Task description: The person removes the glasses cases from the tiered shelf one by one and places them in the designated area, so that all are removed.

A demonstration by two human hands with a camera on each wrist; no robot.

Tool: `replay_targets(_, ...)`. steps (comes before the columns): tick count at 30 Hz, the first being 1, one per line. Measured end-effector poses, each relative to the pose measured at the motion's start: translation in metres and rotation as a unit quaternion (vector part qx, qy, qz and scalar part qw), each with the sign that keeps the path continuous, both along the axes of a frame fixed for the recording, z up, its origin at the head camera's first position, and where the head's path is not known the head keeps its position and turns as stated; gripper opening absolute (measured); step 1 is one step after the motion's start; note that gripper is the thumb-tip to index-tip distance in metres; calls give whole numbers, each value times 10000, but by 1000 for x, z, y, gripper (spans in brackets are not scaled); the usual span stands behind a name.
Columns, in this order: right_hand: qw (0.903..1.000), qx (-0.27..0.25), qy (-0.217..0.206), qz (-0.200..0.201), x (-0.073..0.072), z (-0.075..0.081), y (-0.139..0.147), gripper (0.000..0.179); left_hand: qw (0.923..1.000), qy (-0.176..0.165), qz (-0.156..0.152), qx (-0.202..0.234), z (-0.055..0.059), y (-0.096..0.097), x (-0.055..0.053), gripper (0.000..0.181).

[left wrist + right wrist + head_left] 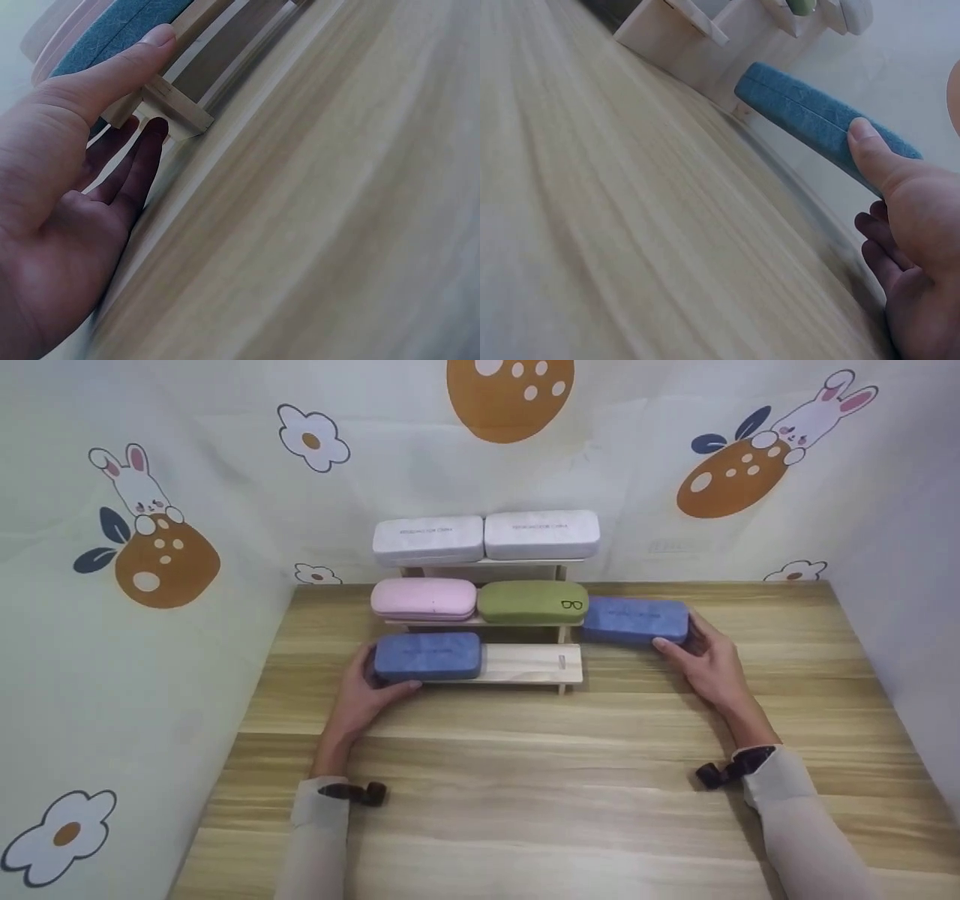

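A blue glasses case [427, 655] sits on the left of the lowest step of a wooden stepped rack [529, 663]. My left hand [358, 697] grips its left end, the thumb along the front edge; in the left wrist view the thumb [124, 71] lies against the case and shelf edge, fingers lower down. To the right of the rack, a second blue glasses case [636, 620] is held by its right end in my right hand [709, 664]. The right wrist view shows that case [810, 112] raised off the table, thumb on its near side.
On the middle step lie a pink case [424, 598] and a green case [532, 602] with a glasses drawing. Two white cases [429, 540] stand side by side on the top step. Behind the wood-grain table [525, 795] rises a patterned backdrop [390, 472].
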State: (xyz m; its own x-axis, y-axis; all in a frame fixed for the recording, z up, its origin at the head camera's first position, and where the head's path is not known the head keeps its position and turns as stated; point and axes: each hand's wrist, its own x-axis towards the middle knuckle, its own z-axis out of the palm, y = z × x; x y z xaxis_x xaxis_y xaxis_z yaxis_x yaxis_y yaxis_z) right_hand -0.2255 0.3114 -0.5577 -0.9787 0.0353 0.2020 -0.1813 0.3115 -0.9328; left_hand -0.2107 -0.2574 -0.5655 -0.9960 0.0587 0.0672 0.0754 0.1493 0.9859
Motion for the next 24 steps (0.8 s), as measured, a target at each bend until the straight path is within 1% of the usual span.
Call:
replay_targets(3, 10000, -56, 14, -3, -9, 0, -2, 75, 10000, 15, 26, 45, 0, 0, 0, 98)
replay_targets(6, 10000, -8, -5, -8, -18, -1, -4, 76, 9999, 54, -11, 127, 0, 1, 0, 95)
replay_targets(10, 9997, 200, -92, -42, -27, -1, -6, 83, 9996, 100, -101, 225, -1, 2, -1, 90)
replay_targets(13, 9992, 363, -121, -87, -33, -1, -8, 89, 9998, 113, -52, 162, -2, 2, -1, 91)
replay_targets(17, 9980, 615, -41, -118, -39, -2, -9, 90, 9999, 134, 30, -10, -3, 2, -1, 92)
replay_targets(21, 9976, 695, 10, -48, -42, -2, -9, 87, 9998, 172, -30, 59, -3, 1, -1, 90)
replay_targets(24, 9967, 811, -32, -11, -45, -1, -8, 85, 9998, 173, -65, 93, -2, 1, -1, 89)
